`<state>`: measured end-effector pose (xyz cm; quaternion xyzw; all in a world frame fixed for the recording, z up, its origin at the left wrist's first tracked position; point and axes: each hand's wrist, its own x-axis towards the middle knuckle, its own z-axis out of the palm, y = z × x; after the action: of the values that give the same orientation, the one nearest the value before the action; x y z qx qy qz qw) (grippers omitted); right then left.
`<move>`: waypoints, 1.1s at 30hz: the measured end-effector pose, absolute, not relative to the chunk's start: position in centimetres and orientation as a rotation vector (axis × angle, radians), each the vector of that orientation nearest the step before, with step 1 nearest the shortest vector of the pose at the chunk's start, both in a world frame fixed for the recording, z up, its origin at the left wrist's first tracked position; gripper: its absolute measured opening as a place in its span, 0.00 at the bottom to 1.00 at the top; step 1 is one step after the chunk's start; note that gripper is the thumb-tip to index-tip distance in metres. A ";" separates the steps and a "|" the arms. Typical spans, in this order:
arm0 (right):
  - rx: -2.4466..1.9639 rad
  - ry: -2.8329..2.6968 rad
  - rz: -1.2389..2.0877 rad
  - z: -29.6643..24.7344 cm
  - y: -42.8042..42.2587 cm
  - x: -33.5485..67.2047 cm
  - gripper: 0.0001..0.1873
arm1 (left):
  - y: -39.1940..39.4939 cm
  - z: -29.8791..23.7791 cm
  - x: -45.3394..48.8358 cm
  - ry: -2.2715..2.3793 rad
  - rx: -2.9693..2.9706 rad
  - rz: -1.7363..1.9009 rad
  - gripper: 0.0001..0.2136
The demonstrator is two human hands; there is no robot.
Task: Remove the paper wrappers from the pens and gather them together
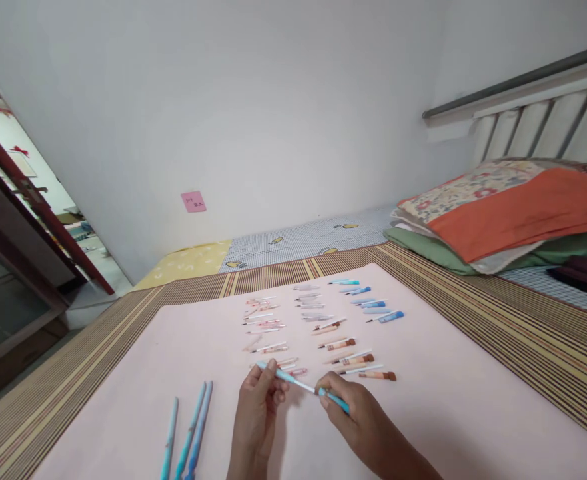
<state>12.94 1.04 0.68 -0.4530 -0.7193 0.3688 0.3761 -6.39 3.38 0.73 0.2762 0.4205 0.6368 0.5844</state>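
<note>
A blue pen (303, 386) is held in two parted pieces, a white rod showing between them, above a pink sheet (123, 393). One piece is pinched between thumb and fingers of the left hand (257, 395); the other is gripped in the curled right hand (356, 415). Beyond, pen parts are laid out: pink parts (276, 349) at left, grey parts (310, 306) mid-sheet, brown parts (340, 344) nearer, blue parts (374, 304) at right. Three pens (192, 429) are placed at lower left.
</note>
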 end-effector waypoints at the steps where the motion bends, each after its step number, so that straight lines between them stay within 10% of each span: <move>1: -1.158 -1.833 0.949 0.7 1.1 12.9 0.09 | 3.4 0.7 -6.4 0.984 0.636 1.490 0.15; 33: -1.155 -1.607 0.934 0.4 2.0 12.4 0.15 | 3.5 2.3 -6.1 0.907 0.217 1.615 0.07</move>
<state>12.44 1.96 0.40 -0.4690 -0.6524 0.3792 0.4589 -6.10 3.49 2.29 0.0936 0.3907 0.6956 0.5957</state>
